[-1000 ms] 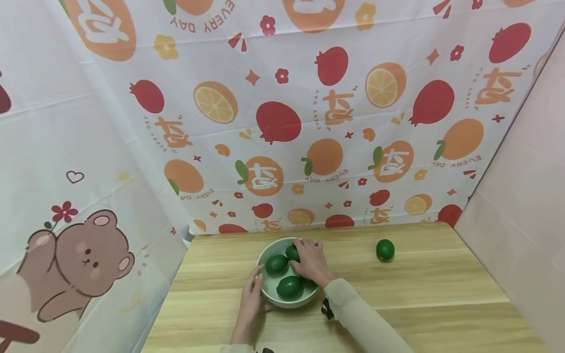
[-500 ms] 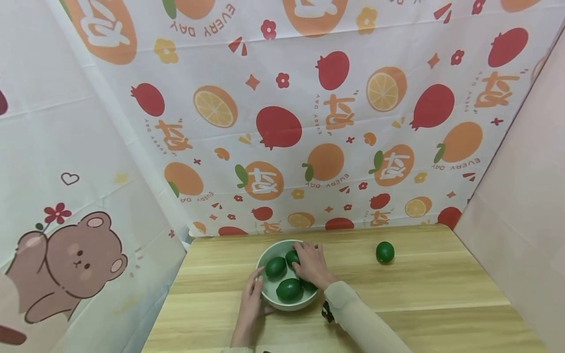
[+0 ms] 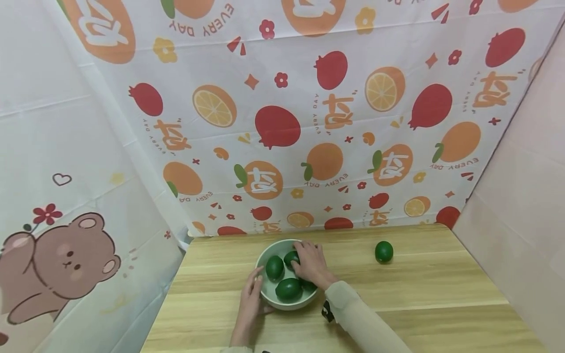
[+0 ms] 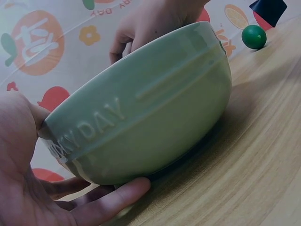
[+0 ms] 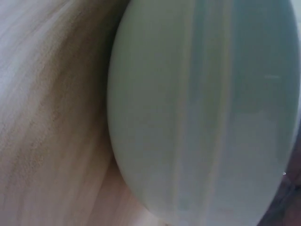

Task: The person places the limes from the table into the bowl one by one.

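A pale green bowl (image 3: pixel 287 307) stands on the table in the head view, with several dark green oval fruits in it. My left hand (image 3: pixel 250 300) holds its left side; in the left wrist view the thumb lies at the rim and the fingers reach under the base. Inside the bowl, my right hand (image 3: pixel 312 262) grips a green fruit (image 3: pixel 289 258) at the back right, partly hidden by the fingers. Close by lie a left fruit (image 3: pixel 274 268), a front fruit (image 3: pixel 289 289) and a half-covered one (image 3: pixel 307 285). Only the bowl's wall (image 5: pixel 202 113) fills the right wrist view.
One more green fruit (image 3: pixel 384 252) lies alone on the wooden table (image 3: pixel 432 289), right of the bowl. A fruit-print cloth (image 3: pixel 278 73) hangs behind the table. Pale cloth walls stand at both sides, the left one with a printed bear (image 3: pixel 72 260).
Inside the bowl, the left fruit has turned from lying slantwise to nearly upright in the head view. Both hands and the bowl keep nearly the same places. The head view has shifted slightly.
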Demonstrator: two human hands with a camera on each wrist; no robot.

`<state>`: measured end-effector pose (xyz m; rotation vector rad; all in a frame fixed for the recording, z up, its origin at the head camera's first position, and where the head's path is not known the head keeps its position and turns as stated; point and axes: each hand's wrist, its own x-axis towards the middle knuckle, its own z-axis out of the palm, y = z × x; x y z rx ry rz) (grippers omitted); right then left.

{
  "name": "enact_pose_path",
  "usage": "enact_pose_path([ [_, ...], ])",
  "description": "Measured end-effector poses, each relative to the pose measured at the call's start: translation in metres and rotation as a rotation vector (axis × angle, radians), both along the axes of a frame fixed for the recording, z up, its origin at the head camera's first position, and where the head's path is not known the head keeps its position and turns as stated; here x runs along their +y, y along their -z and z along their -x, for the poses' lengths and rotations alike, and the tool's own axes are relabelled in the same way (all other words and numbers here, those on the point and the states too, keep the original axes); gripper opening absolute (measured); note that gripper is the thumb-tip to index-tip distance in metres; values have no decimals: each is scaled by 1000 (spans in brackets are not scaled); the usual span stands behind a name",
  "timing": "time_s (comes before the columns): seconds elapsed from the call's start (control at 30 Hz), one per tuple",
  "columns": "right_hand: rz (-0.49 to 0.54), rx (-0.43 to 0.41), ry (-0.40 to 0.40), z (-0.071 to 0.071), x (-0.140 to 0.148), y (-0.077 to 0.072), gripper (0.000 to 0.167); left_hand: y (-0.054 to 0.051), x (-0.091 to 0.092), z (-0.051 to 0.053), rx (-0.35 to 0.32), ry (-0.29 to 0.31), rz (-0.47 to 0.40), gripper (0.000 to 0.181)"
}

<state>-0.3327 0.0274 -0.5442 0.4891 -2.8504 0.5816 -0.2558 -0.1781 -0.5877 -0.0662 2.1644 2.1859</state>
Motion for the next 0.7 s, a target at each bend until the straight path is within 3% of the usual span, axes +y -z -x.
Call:
enact_pose_path([
  [0.2, 47, 5, -1, -5, 5, -11, 40, 3, 0, -3, 7, -11, -4, 54],
  [0.53, 152, 68, -16, -2, 30, -29, 39, 1, 2, -2, 24, -32, 7, 53],
  [0.7, 177, 61, 59, 3, 53, -36, 44, 2, 0, -2, 6, -16, -20, 54],
])
